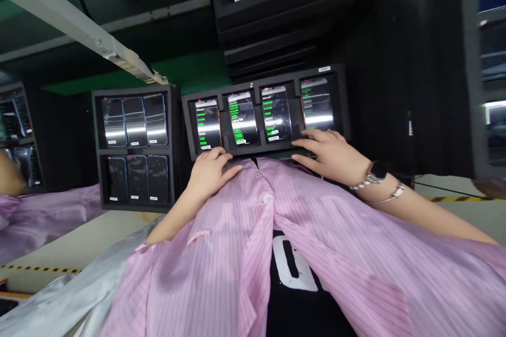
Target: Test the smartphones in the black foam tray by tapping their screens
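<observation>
Left hand (209, 174) and right hand (330, 155) touch phone rack (186, 126).

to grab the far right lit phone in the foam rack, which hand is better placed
Right hand, most likely: its fingers lie at the lower edge of the rightmost phone in the foam rack. The left hand sits below the leftmost phone.
</observation>
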The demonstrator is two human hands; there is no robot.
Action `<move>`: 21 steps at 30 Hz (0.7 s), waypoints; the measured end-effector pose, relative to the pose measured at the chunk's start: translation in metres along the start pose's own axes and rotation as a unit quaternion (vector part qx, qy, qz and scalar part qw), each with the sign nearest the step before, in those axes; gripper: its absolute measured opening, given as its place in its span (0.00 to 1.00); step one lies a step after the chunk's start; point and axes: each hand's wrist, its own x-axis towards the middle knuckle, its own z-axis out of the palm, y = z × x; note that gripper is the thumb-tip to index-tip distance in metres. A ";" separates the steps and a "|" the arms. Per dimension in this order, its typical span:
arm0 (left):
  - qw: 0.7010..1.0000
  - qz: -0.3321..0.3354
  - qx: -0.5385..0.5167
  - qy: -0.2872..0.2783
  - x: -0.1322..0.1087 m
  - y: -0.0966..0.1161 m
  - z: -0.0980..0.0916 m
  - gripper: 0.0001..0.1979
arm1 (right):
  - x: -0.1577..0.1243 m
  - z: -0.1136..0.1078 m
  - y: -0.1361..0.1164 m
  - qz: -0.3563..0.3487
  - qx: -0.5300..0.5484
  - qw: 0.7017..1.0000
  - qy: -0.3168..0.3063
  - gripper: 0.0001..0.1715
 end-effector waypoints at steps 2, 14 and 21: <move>0.997 -0.017 0.017 0.071 0.010 -0.002 0.017 0.29 | 0.009 0.013 -0.003 0.034 -0.020 0.998 0.055 0.30; 0.982 -0.104 0.017 0.154 0.115 -0.024 0.025 0.31 | 0.109 0.028 0.004 0.164 -0.005 0.977 0.138 0.37; 0.975 -0.059 -0.016 0.215 0.097 -0.016 0.026 0.34 | 0.083 0.024 -0.006 0.093 -0.004 0.973 0.210 0.37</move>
